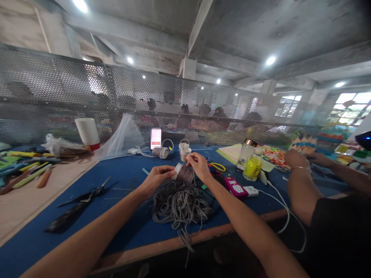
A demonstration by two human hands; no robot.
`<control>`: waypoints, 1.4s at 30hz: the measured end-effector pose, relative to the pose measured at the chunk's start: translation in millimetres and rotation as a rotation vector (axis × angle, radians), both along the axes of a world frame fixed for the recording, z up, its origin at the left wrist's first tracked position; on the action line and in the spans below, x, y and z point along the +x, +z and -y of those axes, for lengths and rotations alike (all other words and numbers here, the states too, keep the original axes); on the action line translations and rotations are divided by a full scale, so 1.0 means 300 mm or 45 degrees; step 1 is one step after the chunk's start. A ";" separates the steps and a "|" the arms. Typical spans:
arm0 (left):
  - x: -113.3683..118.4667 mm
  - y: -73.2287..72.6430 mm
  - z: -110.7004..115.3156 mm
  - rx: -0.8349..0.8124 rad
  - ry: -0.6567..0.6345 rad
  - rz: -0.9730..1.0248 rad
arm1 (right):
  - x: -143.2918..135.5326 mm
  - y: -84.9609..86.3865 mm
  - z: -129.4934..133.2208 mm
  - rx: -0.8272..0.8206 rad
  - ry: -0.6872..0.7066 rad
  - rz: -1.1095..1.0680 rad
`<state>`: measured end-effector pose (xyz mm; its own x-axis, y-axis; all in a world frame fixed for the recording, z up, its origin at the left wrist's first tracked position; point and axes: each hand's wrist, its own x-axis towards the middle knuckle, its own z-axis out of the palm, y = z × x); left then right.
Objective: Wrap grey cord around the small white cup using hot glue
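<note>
Between my two hands is a white-ended spool (184,174) wound with grey-brown cord. The fingers of my left hand (159,175) are closed on its white left end. My right hand (199,165) is pinched at the spool's upper right, on a strand of grey cord that hangs from it. Just below the spool lies a loose heap of grey cord (182,204) on the blue table mat (127,208), with some ends hanging over the front edge. A second wound spool (160,153) lies behind, in front of an upright phone (155,138).
Black long-nosed pliers (79,204) and many coloured tools lie left. Stacked paper cups (87,132) stand behind them. To the right are a magenta power bank (235,187), a yellow bottle (252,167), a glass jar (246,153) and another person's arms (304,185). A perforated metal screen spans the back.
</note>
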<state>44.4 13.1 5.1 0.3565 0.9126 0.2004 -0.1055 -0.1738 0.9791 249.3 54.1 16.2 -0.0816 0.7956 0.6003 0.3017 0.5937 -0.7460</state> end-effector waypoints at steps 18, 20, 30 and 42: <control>-0.004 -0.002 -0.001 -0.009 -0.023 0.005 | 0.002 -0.010 0.000 0.000 -0.029 0.055; -0.004 -0.002 -0.001 -0.015 -0.030 0.005 | 0.002 -0.011 0.000 0.000 -0.024 0.054; -0.003 -0.007 -0.007 -0.046 -0.032 0.023 | 0.003 -0.014 -0.005 -0.013 -0.023 0.063; -0.003 0.001 0.001 -0.063 -0.030 0.022 | 0.003 -0.015 -0.005 -0.023 -0.044 0.092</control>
<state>43.7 13.0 5.3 0.3748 0.9130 0.1613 -0.1262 -0.1221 0.9845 250.1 55.7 11.9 -0.0967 0.8094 0.5793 0.3754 0.5687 -0.7319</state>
